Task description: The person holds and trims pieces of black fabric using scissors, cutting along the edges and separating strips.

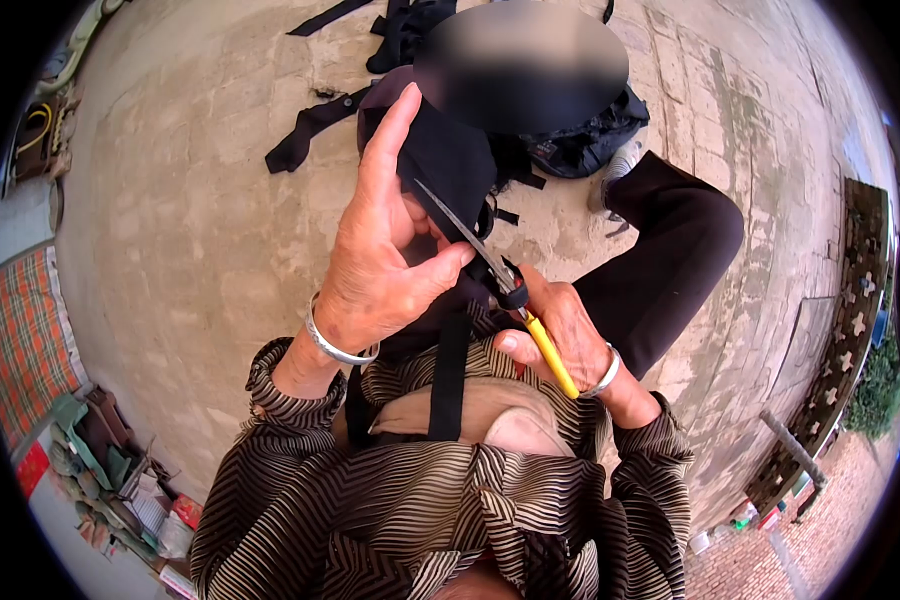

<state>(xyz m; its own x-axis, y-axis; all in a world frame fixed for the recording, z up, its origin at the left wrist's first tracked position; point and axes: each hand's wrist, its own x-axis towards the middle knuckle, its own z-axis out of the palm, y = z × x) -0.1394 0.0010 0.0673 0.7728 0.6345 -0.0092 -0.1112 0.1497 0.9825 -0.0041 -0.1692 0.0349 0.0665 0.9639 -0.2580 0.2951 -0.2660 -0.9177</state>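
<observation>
My right hand (570, 325) is wrapped round a pair of scissors (547, 352) with a yellow handle and pointed metal blades. The blades slant up and left, past my left thumb, across a piece of black cloth (450, 150). My left hand (375, 245) has its index finger stretched up along the cloth's edge. Its other fingers curl in against the cloth, and the thumb reaches toward the blades. A black strap (452, 375) hangs down over my lap below the hands. Part of the cloth is hidden behind my left hand.
Dark cloth strips (315, 130) and a black plastic bag (595, 135) lie on the worn concrete floor (200, 200). A blurred round area covers the top middle. An orange plaid cloth (32, 335) is at left; a long plank with cross shapes (850, 320) is at right.
</observation>
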